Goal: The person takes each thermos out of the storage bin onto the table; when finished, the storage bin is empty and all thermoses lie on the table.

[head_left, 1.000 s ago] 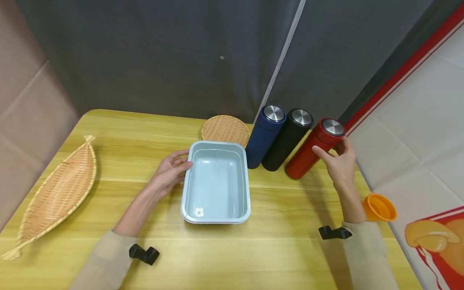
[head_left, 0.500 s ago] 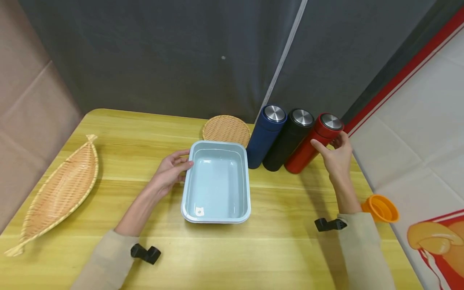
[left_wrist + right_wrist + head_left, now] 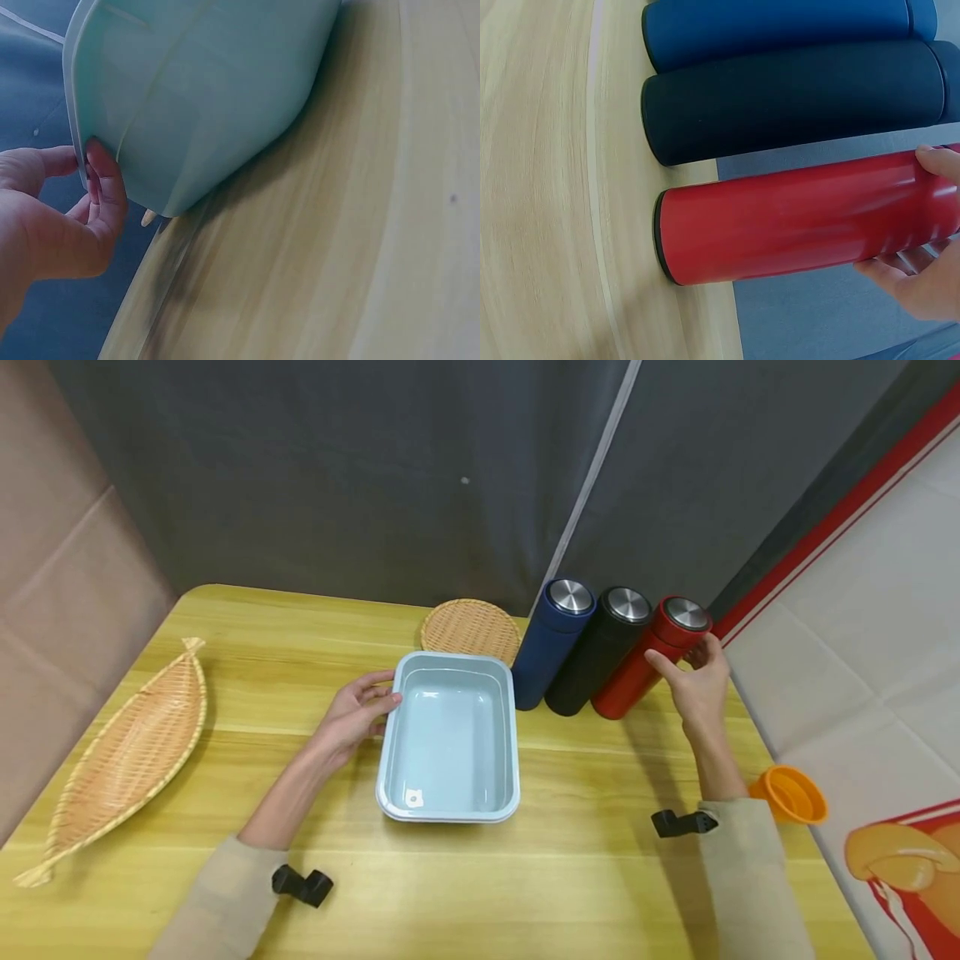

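A light blue rectangular basin (image 3: 450,752) stands on the wooden table, and my left hand (image 3: 356,712) pinches its left rim between thumb and fingers. The left wrist view shows the thumb and fingers on either side of that rim (image 3: 73,97). On the right, my right hand (image 3: 699,685) holds a red thermos (image 3: 633,675) near its top, thumb on the near side and fingers behind. The red thermos stands upright on the table beside a black thermos (image 3: 588,668), with a blue thermos (image 3: 543,652) to the left of the black one.
Behind the basin lies a round woven mat (image 3: 471,631). A leaf-shaped woven basket (image 3: 131,756) sits at the left of the table. An orange cup (image 3: 787,795) is at the right edge, by the white wall covering. A dark grey curtain (image 3: 337,477) hangs behind the table.
The right hand has shifted the red thermos slightly back and left, closer to the black one, mostly in the first half second. The left hand keeps its pinch on the basin, which stays put.
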The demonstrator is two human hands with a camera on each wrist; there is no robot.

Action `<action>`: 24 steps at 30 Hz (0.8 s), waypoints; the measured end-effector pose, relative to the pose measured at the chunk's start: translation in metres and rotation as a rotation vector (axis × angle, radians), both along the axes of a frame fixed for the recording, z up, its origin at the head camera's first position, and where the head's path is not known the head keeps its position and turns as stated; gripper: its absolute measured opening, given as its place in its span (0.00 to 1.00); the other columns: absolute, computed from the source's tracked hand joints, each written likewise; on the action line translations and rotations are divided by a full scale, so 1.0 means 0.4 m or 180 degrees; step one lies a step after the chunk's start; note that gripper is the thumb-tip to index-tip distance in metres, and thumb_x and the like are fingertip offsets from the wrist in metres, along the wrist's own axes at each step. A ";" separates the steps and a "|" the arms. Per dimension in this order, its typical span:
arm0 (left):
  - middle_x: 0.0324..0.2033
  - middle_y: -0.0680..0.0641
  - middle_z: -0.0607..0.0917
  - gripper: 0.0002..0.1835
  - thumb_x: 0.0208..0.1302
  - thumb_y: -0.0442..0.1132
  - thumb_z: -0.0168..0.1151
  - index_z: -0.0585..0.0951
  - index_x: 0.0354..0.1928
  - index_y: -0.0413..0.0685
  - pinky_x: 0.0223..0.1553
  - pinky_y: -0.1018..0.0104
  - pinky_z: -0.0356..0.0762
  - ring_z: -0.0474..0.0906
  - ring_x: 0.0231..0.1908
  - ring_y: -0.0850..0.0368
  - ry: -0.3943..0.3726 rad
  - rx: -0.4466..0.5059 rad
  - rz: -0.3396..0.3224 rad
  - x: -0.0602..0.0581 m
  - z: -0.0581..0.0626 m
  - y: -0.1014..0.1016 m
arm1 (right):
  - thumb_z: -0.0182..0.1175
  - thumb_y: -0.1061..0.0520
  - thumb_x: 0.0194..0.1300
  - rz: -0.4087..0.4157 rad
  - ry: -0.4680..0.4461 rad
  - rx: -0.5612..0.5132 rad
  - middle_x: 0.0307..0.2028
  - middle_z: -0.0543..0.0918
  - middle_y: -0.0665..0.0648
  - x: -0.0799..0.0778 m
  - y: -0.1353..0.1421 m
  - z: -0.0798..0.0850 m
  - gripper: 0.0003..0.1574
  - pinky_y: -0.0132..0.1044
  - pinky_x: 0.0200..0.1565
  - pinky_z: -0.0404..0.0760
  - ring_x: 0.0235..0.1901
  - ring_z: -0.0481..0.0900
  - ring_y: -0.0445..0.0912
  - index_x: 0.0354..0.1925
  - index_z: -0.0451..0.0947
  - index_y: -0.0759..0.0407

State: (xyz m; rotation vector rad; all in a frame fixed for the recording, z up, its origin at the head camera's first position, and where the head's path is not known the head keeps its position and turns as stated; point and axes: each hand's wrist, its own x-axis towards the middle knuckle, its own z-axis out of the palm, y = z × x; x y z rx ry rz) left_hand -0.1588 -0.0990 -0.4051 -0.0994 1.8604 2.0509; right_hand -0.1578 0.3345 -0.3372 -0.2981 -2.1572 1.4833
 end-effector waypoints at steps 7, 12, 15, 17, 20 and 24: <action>0.56 0.34 0.71 0.29 0.69 0.33 0.58 0.63 0.69 0.40 0.39 0.61 0.82 0.78 0.41 0.50 0.0046 0.0012 0.0017 0.002 -0.002 0.002 | 0.71 0.59 0.54 0.0037 -0.0047 0.0003 0.47 0.75 0.48 -0.002 0.007 -0.004 0.37 0.39 0.54 0.67 0.47 0.71 0.41 0.61 0.69 0.58; 0.52 0.39 0.73 0.29 0.68 0.35 0.59 0.64 0.69 0.40 0.40 0.61 0.82 0.78 0.40 0.52 0.0068 0.0007 0.0072 0.006 -0.002 -0.003 | 0.70 0.58 0.55 0.0149 -0.0110 0.0114 0.49 0.75 0.50 0.002 0.001 -0.004 0.39 0.37 0.54 0.70 0.49 0.72 0.42 0.63 0.67 0.57; 0.52 0.39 0.74 0.28 0.69 0.36 0.58 0.64 0.68 0.40 0.40 0.61 0.82 0.79 0.39 0.53 0.0091 0.0013 0.0080 0.009 -0.001 -0.007 | 0.69 0.57 0.58 0.0299 -0.0291 0.0255 0.55 0.73 0.55 0.014 -0.006 0.001 0.43 0.41 0.59 0.70 0.55 0.71 0.46 0.67 0.61 0.56; 0.52 0.38 0.74 0.27 0.70 0.37 0.57 0.65 0.68 0.40 0.38 0.61 0.82 0.79 0.38 0.54 0.0115 -0.0006 0.0078 0.012 0.000 -0.010 | 0.67 0.56 0.61 0.0442 -0.0424 0.0318 0.62 0.69 0.59 0.026 -0.011 0.004 0.48 0.49 0.64 0.65 0.62 0.66 0.50 0.72 0.54 0.54; 0.52 0.36 0.74 0.25 0.73 0.40 0.52 0.64 0.68 0.39 0.37 0.62 0.83 0.79 0.37 0.53 0.0270 -0.0154 0.0078 0.020 0.002 -0.017 | 0.63 0.54 0.64 0.0571 -0.0576 0.0436 0.72 0.55 0.62 0.053 -0.016 0.004 0.54 0.57 0.68 0.53 0.69 0.54 0.57 0.76 0.42 0.53; 0.52 0.34 0.74 0.27 0.75 0.43 0.48 0.62 0.69 0.35 0.39 0.55 0.82 0.78 0.41 0.44 0.1016 -0.1123 0.0112 0.048 0.010 -0.023 | 0.61 0.53 0.67 0.0549 -0.0767 0.1125 0.73 0.40 0.69 0.113 -0.051 -0.002 0.57 0.59 0.68 0.46 0.71 0.42 0.65 0.75 0.32 0.64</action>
